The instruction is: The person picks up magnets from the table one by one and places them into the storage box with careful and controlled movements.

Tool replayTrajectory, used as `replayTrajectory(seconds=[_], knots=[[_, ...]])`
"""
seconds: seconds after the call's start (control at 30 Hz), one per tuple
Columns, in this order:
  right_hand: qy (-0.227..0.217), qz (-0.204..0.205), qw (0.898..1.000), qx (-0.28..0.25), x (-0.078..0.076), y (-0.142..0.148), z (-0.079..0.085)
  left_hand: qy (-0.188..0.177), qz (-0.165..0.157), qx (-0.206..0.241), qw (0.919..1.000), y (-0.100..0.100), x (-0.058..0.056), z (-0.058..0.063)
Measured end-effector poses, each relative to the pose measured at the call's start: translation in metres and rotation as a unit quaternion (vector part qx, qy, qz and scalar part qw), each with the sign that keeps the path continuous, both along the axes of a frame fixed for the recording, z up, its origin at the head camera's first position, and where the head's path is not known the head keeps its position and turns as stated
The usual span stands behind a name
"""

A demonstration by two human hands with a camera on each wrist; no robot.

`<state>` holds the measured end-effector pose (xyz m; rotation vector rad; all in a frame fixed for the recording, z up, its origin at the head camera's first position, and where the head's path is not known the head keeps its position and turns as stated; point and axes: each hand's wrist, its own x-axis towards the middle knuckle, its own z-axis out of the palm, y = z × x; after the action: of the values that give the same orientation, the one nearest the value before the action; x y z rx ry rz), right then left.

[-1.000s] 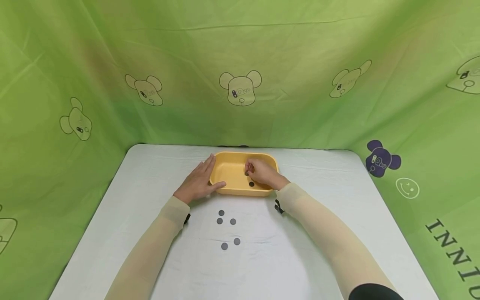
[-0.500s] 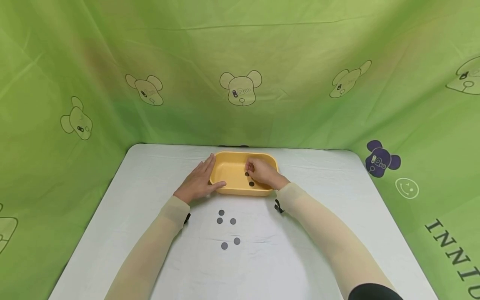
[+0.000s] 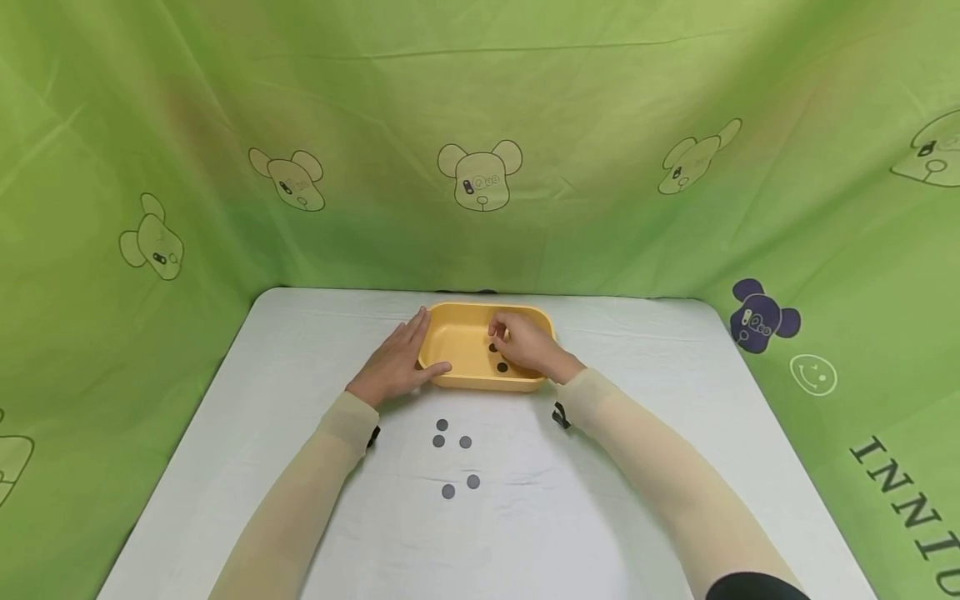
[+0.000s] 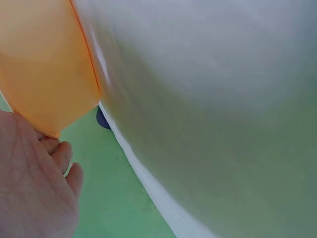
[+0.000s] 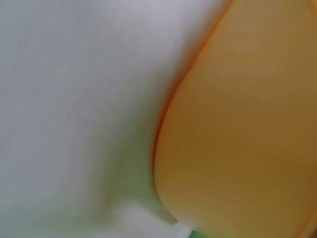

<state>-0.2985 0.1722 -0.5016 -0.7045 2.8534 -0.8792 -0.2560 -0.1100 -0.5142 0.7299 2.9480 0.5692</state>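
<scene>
A yellow tray [image 3: 457, 342] sits near the far edge of the table. My left hand [image 3: 393, 358] rests along its left end, fingers straight against the side and thumb over the near rim. The left wrist view shows my left palm [image 4: 34, 183] with its fingertips at the tray's edge. My right hand [image 3: 527, 343] reaches into the tray, fingers loosely bent. Right below its fingertips lies a small dark disc [image 3: 492, 347]. A second dark disc [image 3: 502, 367] lies nearer the front wall. In the right wrist view, only the tray's outer wall [image 5: 233, 134] and tabletop appear.
Several grey discs lie on the white table in front of the tray, including a back one [image 3: 442, 425] and a front one [image 3: 448, 492]. A green cloth [image 3: 480, 100] printed with bear heads hangs behind and at both sides.
My right hand has lifted slightly, and its fingers have loosened above the disc, which now shows more fully below them. The left hand and tray stay in place.
</scene>
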Motion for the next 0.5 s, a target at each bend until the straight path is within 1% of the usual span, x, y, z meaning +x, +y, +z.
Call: replayTrajectory(seconds=[0.27,0.5], knots=[[0.005,0.005,1.0,0.017,0.016,0.001,0.012,0.005,-0.001,-0.003,1.0,0.001,0.002,0.003],[0.023,0.022,1.0,0.0,0.029,0.006,0.022,0.002,-0.001,-0.004,1.0,0.002,0.003,0.003]])
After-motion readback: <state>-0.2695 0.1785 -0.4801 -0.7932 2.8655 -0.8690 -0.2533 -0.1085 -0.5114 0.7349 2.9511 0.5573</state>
